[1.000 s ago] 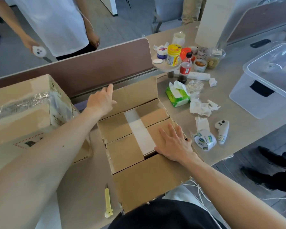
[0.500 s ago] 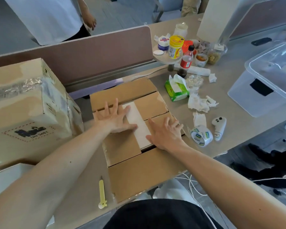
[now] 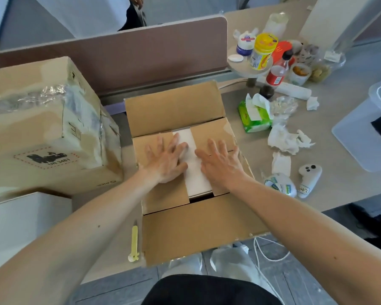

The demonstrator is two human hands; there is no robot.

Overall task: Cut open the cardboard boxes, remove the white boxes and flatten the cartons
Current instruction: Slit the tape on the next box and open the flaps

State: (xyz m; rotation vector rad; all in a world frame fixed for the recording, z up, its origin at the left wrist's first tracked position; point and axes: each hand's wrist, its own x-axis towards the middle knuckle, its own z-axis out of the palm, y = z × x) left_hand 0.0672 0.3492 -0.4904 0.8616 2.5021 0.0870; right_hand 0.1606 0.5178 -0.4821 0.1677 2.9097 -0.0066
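An opened cardboard carton (image 3: 198, 225) lies in front of me, its two long flaps folded outward. Its two short inner flaps lie down, and a strip of a white box (image 3: 196, 177) shows in the gap between them. My left hand (image 3: 167, 159) lies flat with spread fingers on the left inner flap, fingertips reaching the white strip. On the right inner flap my right hand (image 3: 220, 161) lies flat, fingers spread. A second, taped cardboard box (image 3: 42, 128) stands at the left. A yellow box cutter (image 3: 134, 243) lies on the table beside the carton's near-left corner.
A white box (image 3: 20, 225) sits at the near left. Right of the carton lie a tape roll (image 3: 280, 187), a white controller (image 3: 308, 180), crumpled tissues (image 3: 288, 139) and a green tissue pack (image 3: 254, 115). Jars and bottles (image 3: 264, 51) stand behind; a clear plastic bin (image 3: 361, 128) stands far right. A brown divider (image 3: 130, 51) borders the back.
My left hand came off the far flap and down onto the left inner flap. My right hand stayed on the right flap. The view moved closer over the carton.
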